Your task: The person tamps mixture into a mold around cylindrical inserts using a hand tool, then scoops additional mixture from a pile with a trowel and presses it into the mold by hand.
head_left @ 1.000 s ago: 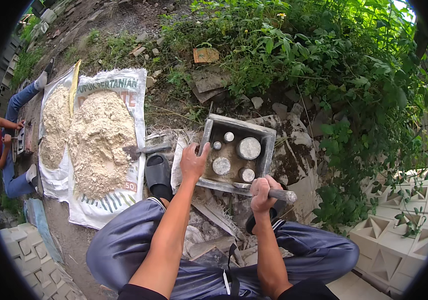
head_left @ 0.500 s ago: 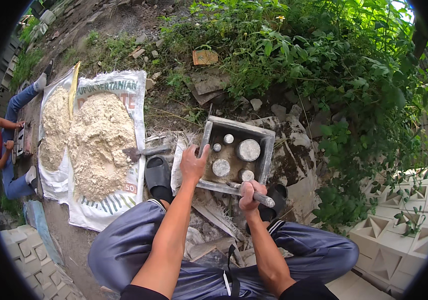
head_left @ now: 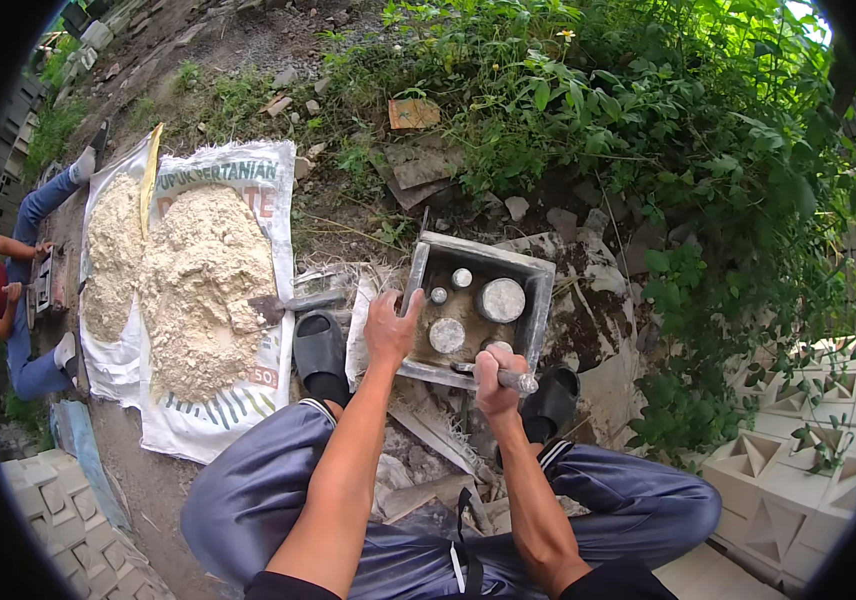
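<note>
A grey square mould box (head_left: pixel 488 246) stands on the ground between my feet. Round grey cylinders of several sizes stand on its sandy bottom, among them a large one (head_left: pixel 501 300) and a medium one (head_left: pixel 446 335). My left hand (head_left: pixel 391 328) grips the box's left wall, with one digit over the rim. At the near right corner, my right hand (head_left: pixel 498 382) is closed round a short, dust-coated tool handle (head_left: pixel 520 382). A thin metal part juts out left of the fist; the tool's working end cannot be made out. A small cylinder behind my fist is partly hidden.
To the left, pale sandy powder (head_left: pixel 208 270) is heaped on white sacks (head_left: pixel 283 215), with a trowel (head_left: pixel 293 303) lying at its edge. Another person (head_left: pixel 23 270) sits at far left. Leafy plants (head_left: pixel 648 130) grow behind; pale patterned blocks (head_left: pixel 788 470) lie at right.
My right hand has shifted slightly left and up with the tool, now covering more of the small near cylinder. The left hand stays on the box wall.
</note>
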The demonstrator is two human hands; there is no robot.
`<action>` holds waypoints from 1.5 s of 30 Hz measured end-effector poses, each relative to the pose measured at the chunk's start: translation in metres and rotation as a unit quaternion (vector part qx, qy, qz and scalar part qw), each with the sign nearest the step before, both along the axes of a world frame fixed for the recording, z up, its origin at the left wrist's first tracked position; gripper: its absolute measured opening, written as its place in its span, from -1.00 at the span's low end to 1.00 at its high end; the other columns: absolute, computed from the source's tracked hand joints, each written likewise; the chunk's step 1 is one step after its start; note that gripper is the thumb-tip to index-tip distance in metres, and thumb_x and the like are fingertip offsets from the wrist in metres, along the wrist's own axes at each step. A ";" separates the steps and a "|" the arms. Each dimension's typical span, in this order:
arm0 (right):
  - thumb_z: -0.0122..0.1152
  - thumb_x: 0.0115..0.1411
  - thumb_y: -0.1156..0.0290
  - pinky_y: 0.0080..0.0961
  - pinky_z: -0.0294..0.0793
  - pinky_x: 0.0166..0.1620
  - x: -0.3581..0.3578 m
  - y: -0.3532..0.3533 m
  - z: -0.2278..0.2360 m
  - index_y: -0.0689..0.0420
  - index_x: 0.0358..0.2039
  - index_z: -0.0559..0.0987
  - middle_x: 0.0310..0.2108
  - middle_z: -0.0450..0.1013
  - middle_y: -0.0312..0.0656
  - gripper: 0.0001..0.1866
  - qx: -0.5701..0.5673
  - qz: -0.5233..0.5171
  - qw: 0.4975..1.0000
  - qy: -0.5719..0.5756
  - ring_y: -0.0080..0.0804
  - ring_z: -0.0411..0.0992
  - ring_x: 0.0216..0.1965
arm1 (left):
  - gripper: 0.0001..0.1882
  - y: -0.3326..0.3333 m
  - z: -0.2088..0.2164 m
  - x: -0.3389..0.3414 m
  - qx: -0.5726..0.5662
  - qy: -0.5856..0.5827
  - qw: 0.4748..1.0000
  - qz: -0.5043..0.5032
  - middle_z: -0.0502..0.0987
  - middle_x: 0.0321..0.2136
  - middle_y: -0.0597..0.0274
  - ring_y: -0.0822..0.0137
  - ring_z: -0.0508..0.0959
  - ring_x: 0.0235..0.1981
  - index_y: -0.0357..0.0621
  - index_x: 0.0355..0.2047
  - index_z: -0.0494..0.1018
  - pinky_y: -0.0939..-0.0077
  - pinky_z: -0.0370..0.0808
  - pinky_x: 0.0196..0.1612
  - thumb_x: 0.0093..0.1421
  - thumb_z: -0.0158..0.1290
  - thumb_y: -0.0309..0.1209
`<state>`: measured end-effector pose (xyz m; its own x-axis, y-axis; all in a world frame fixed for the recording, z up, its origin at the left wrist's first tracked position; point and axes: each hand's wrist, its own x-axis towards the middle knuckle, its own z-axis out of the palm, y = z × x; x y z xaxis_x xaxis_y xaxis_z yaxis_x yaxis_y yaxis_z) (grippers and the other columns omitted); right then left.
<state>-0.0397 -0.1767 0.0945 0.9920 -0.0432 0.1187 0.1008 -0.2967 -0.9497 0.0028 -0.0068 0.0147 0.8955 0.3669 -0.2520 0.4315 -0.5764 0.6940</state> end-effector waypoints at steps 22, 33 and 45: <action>-0.12 0.15 0.50 -0.59 0.02 -0.70 -0.010 0.015 -0.009 0.15 -0.82 0.17 -0.84 0.15 -0.37 -0.61 0.040 -0.030 0.998 -0.048 -0.67 0.07 -0.79 | -0.43 -0.002 -0.006 0.002 -0.023 -0.024 0.999 0.031 0.47 -0.10 -0.11 -0.05 0.40 -0.01 -0.25 -0.10 0.46 0.17 0.29 0.09 0.31 -0.29 0.01; -0.13 0.17 0.46 -0.59 0.03 -0.69 -0.001 0.026 0.042 0.13 -0.80 0.15 -0.83 0.13 -0.37 -0.61 0.100 -0.042 0.994 0.022 -0.65 0.06 -0.78 | -0.41 0.005 -0.001 0.003 -0.092 0.023 0.995 0.034 0.50 -0.39 -0.33 -0.29 0.45 -0.24 -0.28 -0.27 0.50 -0.01 0.34 -0.13 0.31 -0.32 0.01; -0.04 0.12 0.48 -0.53 0.06 -0.68 0.007 0.036 0.063 0.20 -0.79 0.18 -0.85 0.15 -0.31 -0.63 0.057 -0.006 0.998 0.001 -0.61 0.12 -0.79 | -0.15 0.008 -0.006 0.007 -0.097 0.103 0.989 0.034 0.48 -0.30 -0.43 -0.31 0.44 -0.16 -0.46 -0.33 0.52 0.02 0.31 -0.04 0.27 -0.45 0.19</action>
<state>-0.0329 -0.1403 0.1574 0.9914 -0.0689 0.1112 0.0967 -0.1875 -0.9775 0.0097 0.0013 0.0084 0.7927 0.3518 -0.4978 0.6083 -0.4052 0.6825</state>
